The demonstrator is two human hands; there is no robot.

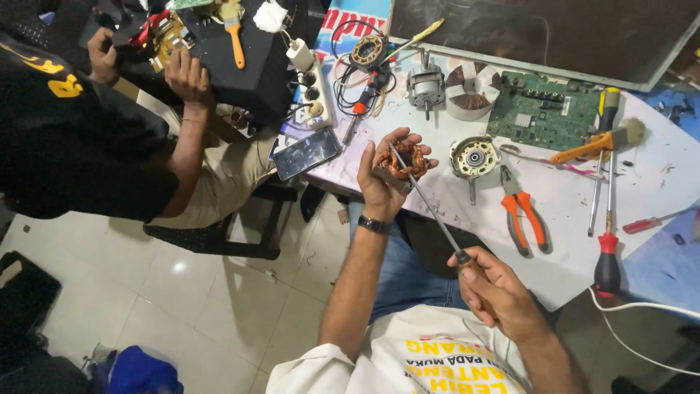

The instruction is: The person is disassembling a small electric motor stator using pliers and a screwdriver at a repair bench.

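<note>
My left hand (383,182) holds a small motor stator with copper windings (405,160) above the near edge of the white table (569,211). A watch sits on that wrist. My right hand (492,292) grips the handle of a long thin screwdriver (426,204), whose shaft runs up and left with its tip resting in the stator. Both hands hover over my lap, in front of the table.
On the table lie orange-handled pliers (523,211), a round motor end cover (474,157), a green circuit board (543,113), a red-and-black screwdriver (607,255), a brush (598,144), a phone (306,153) and a power strip (313,91). Another person (87,138) sits at left, hands on a black box (248,66).
</note>
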